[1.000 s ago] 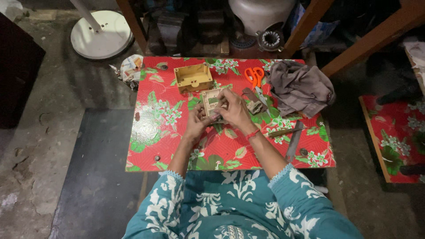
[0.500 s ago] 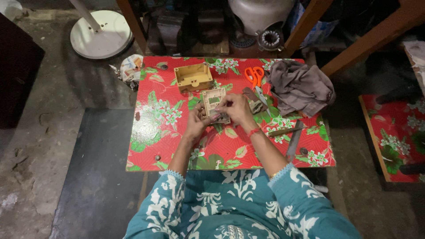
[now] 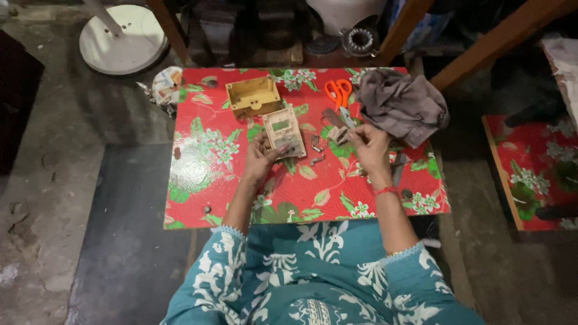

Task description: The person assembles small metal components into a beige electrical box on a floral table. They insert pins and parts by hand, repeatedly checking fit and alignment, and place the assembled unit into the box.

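Gripping beige switch plate (image 3: 284, 132) at table (image 3: 198, 180) centre with left hand (image 3: 260, 161); pinching small part, too small to identify, in right hand (image 3: 368, 146) at 3 o'clock. Yellow box (image 3: 253, 96) sitting at 12.

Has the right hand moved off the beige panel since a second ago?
Yes. The right hand has pulled away to the person's right, toward the grey cloth. The left hand alone holds the beige panel, below the yellow box.
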